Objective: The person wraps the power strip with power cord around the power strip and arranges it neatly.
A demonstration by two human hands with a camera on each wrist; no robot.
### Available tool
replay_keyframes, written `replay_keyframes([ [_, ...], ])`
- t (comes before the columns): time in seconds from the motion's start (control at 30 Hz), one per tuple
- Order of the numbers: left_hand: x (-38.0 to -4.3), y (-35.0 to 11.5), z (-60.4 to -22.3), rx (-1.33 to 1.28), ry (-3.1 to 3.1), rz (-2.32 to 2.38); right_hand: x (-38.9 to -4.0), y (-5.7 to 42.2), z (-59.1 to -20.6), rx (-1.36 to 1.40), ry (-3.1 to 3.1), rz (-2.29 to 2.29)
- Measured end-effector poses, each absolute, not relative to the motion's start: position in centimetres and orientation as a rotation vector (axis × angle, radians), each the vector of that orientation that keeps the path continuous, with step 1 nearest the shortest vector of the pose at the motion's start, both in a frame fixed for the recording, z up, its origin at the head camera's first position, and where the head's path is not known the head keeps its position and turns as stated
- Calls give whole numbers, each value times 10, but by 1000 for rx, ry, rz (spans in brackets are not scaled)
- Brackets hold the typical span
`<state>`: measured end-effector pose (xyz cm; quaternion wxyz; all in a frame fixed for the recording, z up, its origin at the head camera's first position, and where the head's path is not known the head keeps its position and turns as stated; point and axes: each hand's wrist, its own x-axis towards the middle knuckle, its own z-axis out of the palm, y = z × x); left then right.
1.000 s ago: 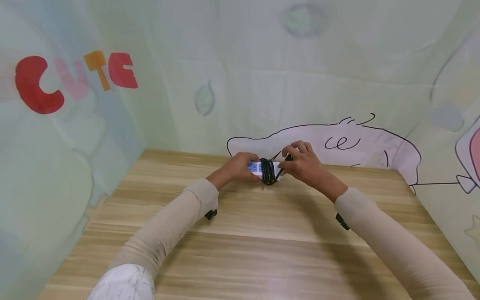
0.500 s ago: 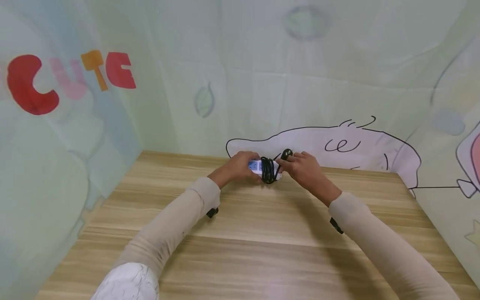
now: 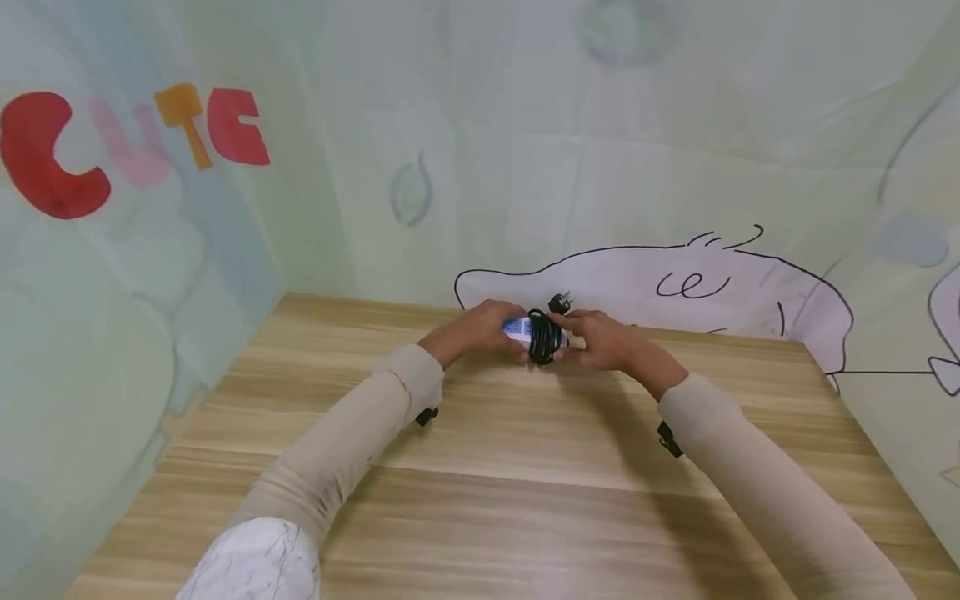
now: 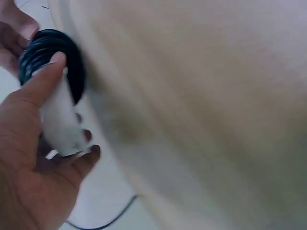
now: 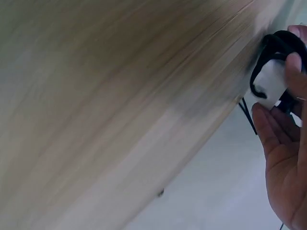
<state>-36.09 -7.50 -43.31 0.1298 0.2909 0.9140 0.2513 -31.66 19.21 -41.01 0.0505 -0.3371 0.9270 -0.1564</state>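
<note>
Near the table's far edge, both hands hold a white power strip (image 3: 517, 330) with blue-tinted sockets. Its black cord (image 3: 545, 337) is wound in several loops around the middle. My left hand (image 3: 483, 327) grips the left end; in the left wrist view its thumb lies along the white body (image 4: 62, 120) up to the coil (image 4: 76, 72). My right hand (image 3: 606, 340) holds the other end between thumb and fingers, as the right wrist view shows at the strip's end (image 5: 272, 81). The black plug (image 3: 559, 303) stands up behind the coil, its metal prongs pointing up and right.
The wood-grain table (image 3: 480, 500) spreads out beneath both forearms. Behind it hangs a pale cloth backdrop (image 3: 360, 233) with cartoon drawings and red and orange letters (image 3: 240, 127). Small black devices sit at both wrists, such as the right one (image 3: 669, 439).
My right hand has let go of the plug and lowered onto the strip's right end. The plug now stands free behind the coil. My left hand keeps its grip.
</note>
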Motion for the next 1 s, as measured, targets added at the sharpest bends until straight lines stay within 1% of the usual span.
replay_keyframes([
  [0.07, -353, -70, -409, 838, 2621, 589, -320, 195, -410, -1035, 2824, -496],
  [0.13, -355, -66, -395, 852, 2582, 477, -322, 200, -410, -1086, 2824, -540],
  [0.17, -358, -65, -389, 849, 2552, 433, -324, 204, -410, -1108, 2819, -569],
  [0.23, -361, -64, -378, 848, 2501, 378, -344, 219, -429, -1221, 2778, -660],
  [0.33, -363, -63, -371, 814, 2475, 388, -346, 223, -428, -1258, 2777, -701],
  [0.4, -365, -63, -373, 794, 2492, 431, -346, 221, -424, -1214, 2779, -712],
  [0.47, -366, -65, -378, 769, 2520, 491, -328, 207, -403, -1098, 2823, -663],
  [0.57, -363, -68, -387, 727, 2557, 573, -326, 199, -400, -1011, 2833, -616],
  [0.77, -353, -74, -399, 649, 2589, 659, -323, 189, -408, -946, 2829, -548],
  [1.0, -354, -71, -408, 608, 2610, 710, -325, 193, -413, -930, 2828, -616],
])
